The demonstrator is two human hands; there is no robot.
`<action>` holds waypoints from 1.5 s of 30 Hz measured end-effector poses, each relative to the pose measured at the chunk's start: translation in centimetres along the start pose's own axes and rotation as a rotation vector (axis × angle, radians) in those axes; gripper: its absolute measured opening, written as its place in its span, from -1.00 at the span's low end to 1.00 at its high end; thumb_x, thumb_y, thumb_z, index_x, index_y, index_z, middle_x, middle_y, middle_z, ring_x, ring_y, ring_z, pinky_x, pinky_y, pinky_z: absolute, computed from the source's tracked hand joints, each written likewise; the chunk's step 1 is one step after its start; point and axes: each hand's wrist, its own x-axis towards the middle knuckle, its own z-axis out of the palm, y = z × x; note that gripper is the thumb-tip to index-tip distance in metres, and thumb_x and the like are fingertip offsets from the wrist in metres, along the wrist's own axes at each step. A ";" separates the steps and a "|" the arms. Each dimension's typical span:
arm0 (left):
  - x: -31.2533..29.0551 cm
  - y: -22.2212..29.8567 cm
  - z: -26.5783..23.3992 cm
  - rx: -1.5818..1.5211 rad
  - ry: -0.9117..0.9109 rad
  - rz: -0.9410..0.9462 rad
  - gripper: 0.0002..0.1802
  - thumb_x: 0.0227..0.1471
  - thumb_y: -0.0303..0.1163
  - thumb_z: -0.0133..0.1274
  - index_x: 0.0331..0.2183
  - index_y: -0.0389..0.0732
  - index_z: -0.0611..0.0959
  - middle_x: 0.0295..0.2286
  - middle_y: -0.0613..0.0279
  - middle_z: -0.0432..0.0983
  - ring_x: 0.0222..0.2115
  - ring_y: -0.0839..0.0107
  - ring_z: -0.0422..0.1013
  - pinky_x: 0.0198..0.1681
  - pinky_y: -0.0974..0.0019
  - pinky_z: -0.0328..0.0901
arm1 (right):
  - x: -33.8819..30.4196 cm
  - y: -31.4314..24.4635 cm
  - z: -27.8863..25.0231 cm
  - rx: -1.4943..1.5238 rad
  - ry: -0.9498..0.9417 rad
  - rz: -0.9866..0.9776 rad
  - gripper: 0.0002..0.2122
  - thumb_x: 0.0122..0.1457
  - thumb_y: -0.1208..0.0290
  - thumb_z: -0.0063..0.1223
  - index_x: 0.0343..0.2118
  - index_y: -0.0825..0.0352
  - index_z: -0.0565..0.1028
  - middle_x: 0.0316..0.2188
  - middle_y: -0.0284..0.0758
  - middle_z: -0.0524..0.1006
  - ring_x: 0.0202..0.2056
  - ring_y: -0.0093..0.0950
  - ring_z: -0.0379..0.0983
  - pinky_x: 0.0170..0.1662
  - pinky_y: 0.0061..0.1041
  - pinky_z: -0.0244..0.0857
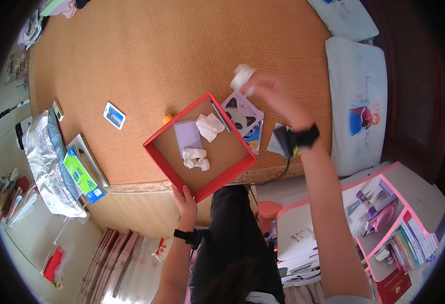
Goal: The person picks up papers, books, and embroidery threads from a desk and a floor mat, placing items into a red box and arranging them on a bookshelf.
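Observation:
My left hand (185, 203) grips the near corner of a shallow red box (170, 171) with a brown inside, its thumb over the rim. Inside the box lie a lilac notebook (187, 136), two pieces of crumpled white paper (210, 127) and, along the far right wall, a slim dark pen (219, 114). My right hand (265, 90), smeared by motion, is raised beyond the box's right corner. Its fingers hold a white wad (242, 77), too blurred to name exactly. Beneath that hand is a lilac notebook with a panda-like animal face (238, 117), beside the box.
A woven mat (182, 55) covers the bed. Left of the box lie a white phone-like device (114, 116), books (83, 169) and a pillow (52, 162). An orange object (167, 119) touches the box's far side. Pale pillows (356, 101) line the right; a pink-edged desk (303, 228) stands near right.

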 end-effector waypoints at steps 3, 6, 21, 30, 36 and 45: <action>0.1 -0.3 0.1 0.133 0.013 0.123 -0.54 0.06 -0.44 -0.23 0.01 -0.33 0.16 -0.19 0.05 0.31 -0.22 0.35 0.26 -0.17 0.36 0.17 | -4.2 -5.4 4.1 -0.209 -0.371 0.055 -0.86 -0.01 0.38 -0.01 -0.41 0.29 0.50 -0.26 -0.31 0.42 -0.35 -0.48 0.34 -0.32 -0.55 0.23; 0.0 -0.4 -0.4 0.003 0.006 0.084 -0.54 0.06 -0.43 -0.23 0.01 -0.31 0.16 -0.16 0.06 0.28 -0.20 0.35 0.25 -0.16 0.37 0.16 | -5.8 -1.6 -0.6 -0.363 0.310 0.297 -0.73 -0.07 0.35 0.08 -0.29 0.35 0.42 -0.19 -0.23 0.33 -0.24 -0.42 0.30 -0.29 -0.50 0.25; -5.2 -3.0 -9.5 0.076 0.252 0.087 -0.54 0.05 -0.42 -0.22 0.00 -0.36 0.17 -0.12 0.02 0.24 -0.15 0.27 0.22 -0.09 0.33 0.13 | -12.4 1.0 1.0 -0.705 0.333 0.374 -0.86 -0.18 0.47 0.11 -0.51 0.39 0.49 -0.59 -0.25 0.47 -0.51 -0.37 0.42 -0.43 -0.46 0.28; -9.3 -3.1 -9.7 0.085 0.272 0.065 -0.54 0.06 -0.35 -0.20 -0.03 -0.37 0.20 -0.17 0.02 0.29 -0.20 0.27 0.26 -0.14 0.31 0.17 | -14.7 -8.2 14.2 0.084 0.053 0.217 -0.76 -0.05 0.35 0.09 -0.40 0.44 0.43 -0.52 -0.27 0.49 -0.46 -0.52 0.42 -0.37 -0.58 0.28; -9.7 -6.0 -10.2 -0.044 0.300 0.047 -0.60 0.05 -0.38 -0.20 -0.08 -0.38 0.25 -0.22 0.07 0.32 -0.24 0.33 0.28 -0.16 0.33 0.19 | -15.4 9.8 10.2 -0.652 0.693 0.548 -0.65 -0.15 0.21 0.12 -0.47 0.47 0.43 -0.49 -0.02 0.46 -0.44 -0.13 0.39 -0.37 -0.27 0.24; -13.7 -5.9 -13.0 0.026 0.332 0.009 -0.62 0.04 -0.39 -0.19 -0.09 -0.36 0.27 -0.22 0.09 0.33 -0.26 0.34 0.27 -0.17 0.32 0.17 | -15.8 8.1 10.4 -0.477 0.949 0.380 -0.74 -0.04 0.31 0.03 -0.55 0.48 0.42 -0.66 -0.16 0.40 -0.63 -0.30 0.33 -0.54 -0.32 0.21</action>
